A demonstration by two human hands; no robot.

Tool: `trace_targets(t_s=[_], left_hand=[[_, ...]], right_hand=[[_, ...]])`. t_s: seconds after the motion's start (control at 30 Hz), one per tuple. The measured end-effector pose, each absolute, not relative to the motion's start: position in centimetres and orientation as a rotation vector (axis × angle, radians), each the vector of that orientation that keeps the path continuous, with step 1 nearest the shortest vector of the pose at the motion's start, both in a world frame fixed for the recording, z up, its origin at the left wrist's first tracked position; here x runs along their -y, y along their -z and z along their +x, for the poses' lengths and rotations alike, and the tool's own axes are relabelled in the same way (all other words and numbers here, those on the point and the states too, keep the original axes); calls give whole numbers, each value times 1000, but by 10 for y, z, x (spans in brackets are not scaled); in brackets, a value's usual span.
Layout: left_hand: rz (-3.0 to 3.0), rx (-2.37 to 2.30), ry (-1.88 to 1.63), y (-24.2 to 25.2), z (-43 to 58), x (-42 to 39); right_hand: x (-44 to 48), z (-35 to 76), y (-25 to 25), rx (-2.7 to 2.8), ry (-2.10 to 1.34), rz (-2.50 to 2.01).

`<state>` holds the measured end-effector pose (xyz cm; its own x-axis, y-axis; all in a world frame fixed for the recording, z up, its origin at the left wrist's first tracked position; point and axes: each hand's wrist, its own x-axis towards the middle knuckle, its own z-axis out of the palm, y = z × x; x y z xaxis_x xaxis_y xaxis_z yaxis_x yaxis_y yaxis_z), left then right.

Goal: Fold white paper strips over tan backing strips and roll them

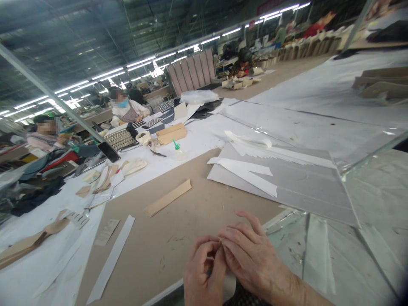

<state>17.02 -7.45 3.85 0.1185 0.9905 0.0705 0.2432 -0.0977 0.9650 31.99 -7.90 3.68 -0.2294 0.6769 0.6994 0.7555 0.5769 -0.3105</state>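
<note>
My left hand (pixel 205 270) and my right hand (pixel 247 250) meet at the near edge of a brown work board (pixel 178 225). The fingertips of both are pinched together around something small that the fingers mostly hide. Below them hangs a pale piece (pixel 229 285), partly covered by my hands. On the board, beyond my hands, lies a folded tan strip (pixel 168 198). A long white strip (pixel 111 259) and a small pale card with slots (pixel 107 232) rest toward its left side.
White strips (pixel 245 172) lie on a grey sheet (pixel 306 187) at the right. A green-tipped bottle (pixel 176 148), tan pieces (pixel 172 134) and a dark phone-like object on a slanted pole (pixel 109 151) stand farther back. Two people (pixel 127 111) sit at the far left.
</note>
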Motion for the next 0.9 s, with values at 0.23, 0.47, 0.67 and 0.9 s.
trace_targets(t_s=[0.23, 0.47, 0.67, 0.9], left_hand=[[1501, -1265, -1041, -37, 172, 75], [1474, -1251, -1027, -44, 172, 74], [1454, -1249, -1002, -42, 173, 74], [1373, -1235, -989, -41, 170, 74]], right_hand=[[79, 316, -31, 1876, 110, -1145], [81, 313, -31, 1723, -11, -1178], [83, 311, -31, 1456, -396, -1283], [86, 331, -39, 1384, -865, -1383]])
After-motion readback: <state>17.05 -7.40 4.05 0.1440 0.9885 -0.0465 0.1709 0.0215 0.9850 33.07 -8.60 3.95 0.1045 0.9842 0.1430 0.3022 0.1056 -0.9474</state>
